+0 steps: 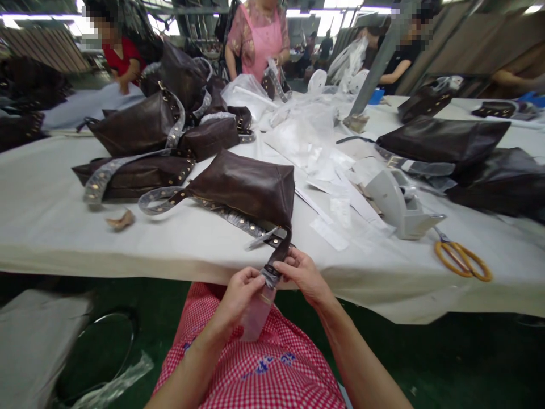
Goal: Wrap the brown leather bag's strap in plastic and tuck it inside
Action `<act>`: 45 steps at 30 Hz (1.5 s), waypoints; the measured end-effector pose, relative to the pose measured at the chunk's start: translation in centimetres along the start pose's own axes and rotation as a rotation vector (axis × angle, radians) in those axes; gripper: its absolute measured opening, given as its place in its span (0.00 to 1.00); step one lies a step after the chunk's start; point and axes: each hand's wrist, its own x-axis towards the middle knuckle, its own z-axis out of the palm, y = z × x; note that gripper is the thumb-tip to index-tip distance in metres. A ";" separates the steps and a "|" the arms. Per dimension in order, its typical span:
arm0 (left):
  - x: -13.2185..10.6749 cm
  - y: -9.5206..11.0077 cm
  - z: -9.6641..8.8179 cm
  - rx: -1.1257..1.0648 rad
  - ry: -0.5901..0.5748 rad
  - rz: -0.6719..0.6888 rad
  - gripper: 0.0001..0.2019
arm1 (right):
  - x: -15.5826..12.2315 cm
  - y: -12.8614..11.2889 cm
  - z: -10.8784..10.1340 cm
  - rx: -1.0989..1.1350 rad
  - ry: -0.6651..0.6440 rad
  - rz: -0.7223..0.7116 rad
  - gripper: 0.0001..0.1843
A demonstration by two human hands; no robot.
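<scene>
A dark brown leather handbag [251,184] lies on the table before me, its studded strap partly beneath it. One end of its strap [281,250] hangs over the table's front edge into my hands. My left hand [242,289] pinches a clear plastic sleeve [258,315] where it meets the strap end. Beside it, my right hand [302,272] grips the strap close to a dark buckle or loop, thumb and fingers pressed together. The sleeve's lower part dangles over my checked apron. How far the strap reaches into the plastic I cannot tell.
More brown handbags [136,122] are heaped at the left, others [443,139] at the right. Plastic wrap [302,130] covers the table's middle. A tape dispenser [400,199] and yellow-handled scissors [462,258] stand right of me. Several people work across the table, beside a metal post [378,62].
</scene>
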 end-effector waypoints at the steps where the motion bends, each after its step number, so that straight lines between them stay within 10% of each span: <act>1: 0.1 0.1 0.1 -0.063 -0.018 -0.020 0.15 | 0.0 -0.1 0.0 -0.005 0.001 -0.005 0.20; 10: 1.2 -0.4 0.8 -0.438 -0.467 -0.393 0.08 | -0.8 0.1 -0.5 0.234 -0.028 0.128 0.25; 17: 0.1 0.0 1.7 -0.026 -0.142 -0.043 0.17 | -1.0 -0.3 -1.1 0.100 0.082 0.023 0.22; 25: -0.2 0.8 1.3 0.245 -0.102 0.109 0.16 | -0.7 -0.3 -0.7 0.033 0.101 -0.012 0.22; 39: -0.1 1.1 2.6 -0.184 -0.152 -0.047 0.18 | -1.9 0.9 -1.0 0.046 0.106 -0.034 0.20; 45: -0.1 1.1 2.9 -0.216 -0.154 -0.079 0.18 | -4.8 1.8 -2.3 -0.075 0.086 -0.311 0.09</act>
